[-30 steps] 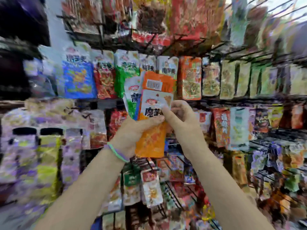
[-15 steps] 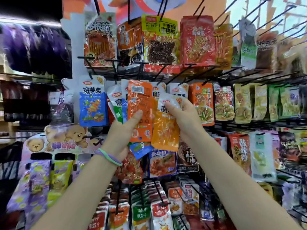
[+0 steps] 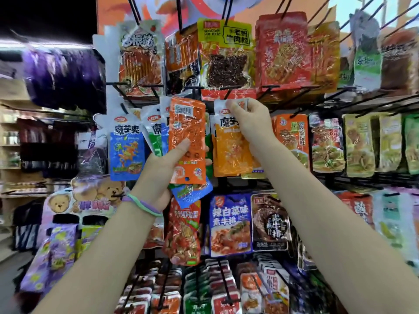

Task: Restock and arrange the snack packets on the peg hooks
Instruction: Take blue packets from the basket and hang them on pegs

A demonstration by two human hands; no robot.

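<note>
My left hand (image 3: 162, 171) grips a fanned stack of snack packets, with an orange packet (image 3: 187, 132) in front showing its barcode side and green and blue ones behind it. My right hand (image 3: 251, 118) pinches the white top edge of a yellow-orange packet (image 3: 231, 152) and holds it up by a black peg hook (image 3: 226, 95) in the middle row. Whether the packet's hole is on the hook is hidden by my fingers. A blue packet (image 3: 127, 150) hangs on the peg to the left.
The rack is full of hanging packets: red and yellow ones (image 3: 226, 55) in the top row, green-yellow ones (image 3: 360, 143) to the right, a blue one (image 3: 230, 225) below. Bare black pegs stick out toward me. A bear display card (image 3: 90, 200) stands lower left.
My right hand has pulled the yellow-orange packet off the stack and lifted it up and right to the peg. My view has tilted upward, and my left hand still holds the rest.
</note>
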